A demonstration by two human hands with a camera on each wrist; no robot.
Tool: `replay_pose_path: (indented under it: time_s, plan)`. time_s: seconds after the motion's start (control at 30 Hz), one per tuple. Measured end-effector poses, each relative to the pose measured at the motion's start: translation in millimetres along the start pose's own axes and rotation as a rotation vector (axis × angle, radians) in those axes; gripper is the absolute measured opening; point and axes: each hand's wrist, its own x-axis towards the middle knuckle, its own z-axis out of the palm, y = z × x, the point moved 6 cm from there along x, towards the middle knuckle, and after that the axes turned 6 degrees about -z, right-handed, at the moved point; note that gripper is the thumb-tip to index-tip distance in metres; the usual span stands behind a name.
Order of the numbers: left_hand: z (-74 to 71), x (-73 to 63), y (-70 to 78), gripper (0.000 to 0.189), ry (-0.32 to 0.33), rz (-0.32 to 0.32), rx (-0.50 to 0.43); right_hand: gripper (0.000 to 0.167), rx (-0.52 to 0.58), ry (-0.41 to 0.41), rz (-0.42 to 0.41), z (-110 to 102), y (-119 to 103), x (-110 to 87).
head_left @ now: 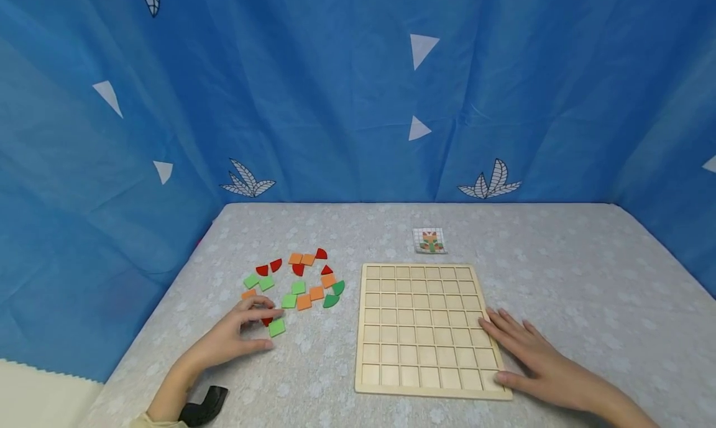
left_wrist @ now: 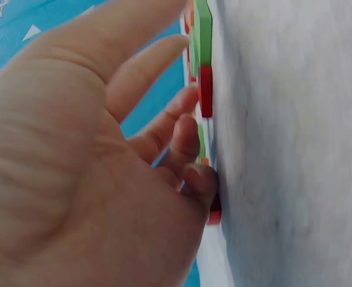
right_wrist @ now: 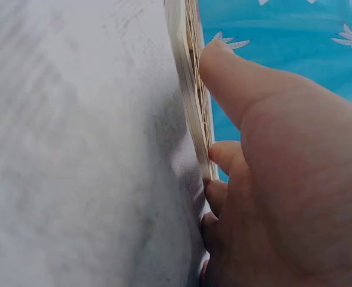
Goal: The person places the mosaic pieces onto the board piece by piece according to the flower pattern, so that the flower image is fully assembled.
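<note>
My left hand (head_left: 235,333) hovers low over the loose flat pieces, thumb apart from the loosely bent fingers. Beneath its fingertips, partly covered, lies a red piece (head_left: 266,322), and a light green square tile (head_left: 276,327) lies just beyond. The left wrist view shows a green tile (left_wrist: 204,33) and a red piece (left_wrist: 206,91) edge-on beside the fingers; nothing is visibly pinched. At the right side of the wooden grid board (head_left: 433,392), my right hand (head_left: 531,363) rests with fingers spread, index fingertip and thumb on the rim. The board's squares hold no pieces.
Orange squares (head_left: 304,302), red quarter-round pieces (head_left: 321,254) and dark green ones (head_left: 331,300) lie scattered left of the board. Behind the board sits a small pattern card (head_left: 429,240). A blue curtain (head_left: 347,92) borders the patterned tablecloth (head_left: 587,279).
</note>
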Motion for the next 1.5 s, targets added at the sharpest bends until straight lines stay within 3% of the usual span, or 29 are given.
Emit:
replay_pose_path:
  time_s: [0.23, 0.43, 0.63, 0.9, 1.33, 1.5]
  plan:
    - [4.2, 3.3, 2.4, 0.043, 0.011, 0.005, 0.025, 0.073, -0.011, -0.008, 0.024, 0.0, 2.8, -3.5]
    - [4.0, 5.4, 0.2, 0.043, 0.064, -0.035, 0.042, 0.073, -0.027, 0.007, 0.009, -0.2, 1.8, -1.8]
    - [-0.5, 6.7, -1.9, 0.033, 0.119, 0.014, 0.039, 0.073, -0.019, -0.004, 0.032, 2.3, 2.4, -1.6]
    - [-0.2, 7.4, -6.5, 0.027, 0.133, -0.025, 0.021, 0.073, -0.034, 0.0, 0.038, 0.6, 4.0, 0.1]
    - [2.8, 4.3, -1.9, 0.025, 0.15, 0.021, 0.0, 0.076, -0.082, 0.018, -0.006, 3.6, 8.5, -2.7]
    - [2.3, 4.0, -4.8, 0.025, 0.158, 0.032, -0.027, 0.077, -0.032, 0.007, 0.004, 4.8, 9.6, 0.1]
